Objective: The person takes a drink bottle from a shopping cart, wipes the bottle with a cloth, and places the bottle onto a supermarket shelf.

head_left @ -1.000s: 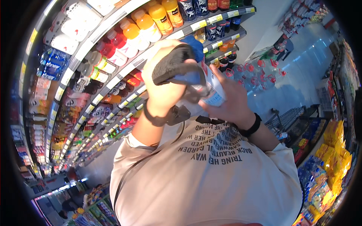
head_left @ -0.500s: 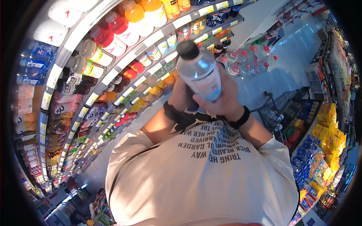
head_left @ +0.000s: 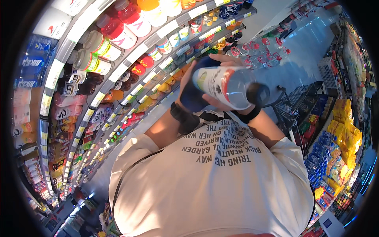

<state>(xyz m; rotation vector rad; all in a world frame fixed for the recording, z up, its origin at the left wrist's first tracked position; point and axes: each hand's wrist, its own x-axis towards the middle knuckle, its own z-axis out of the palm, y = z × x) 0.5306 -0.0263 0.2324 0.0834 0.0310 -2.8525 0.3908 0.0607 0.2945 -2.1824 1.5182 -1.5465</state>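
Note:
A clear plastic bottle with a black cap and a printed label lies tilted in front of my chest, its cap toward the lower right. My right hand is closed around it, with the thumb on the near side and fingers showing past its far end. A dark blue cloth is bunched in my left hand, pressed against the bottle's base end. Much of the left hand's fingers is hidden behind the cloth. Black bands circle both wrists.
Shelves of bottled drinks curve along the left. A shopping cart stands to the right, near stacked yellow bags. Several large clear bottles with red caps stand on the floor ahead.
The bottle has swung from cap up and away to cap toward the lower right. The blue cloth, mostly hidden before, now shows in my left hand at the bottle's base end.

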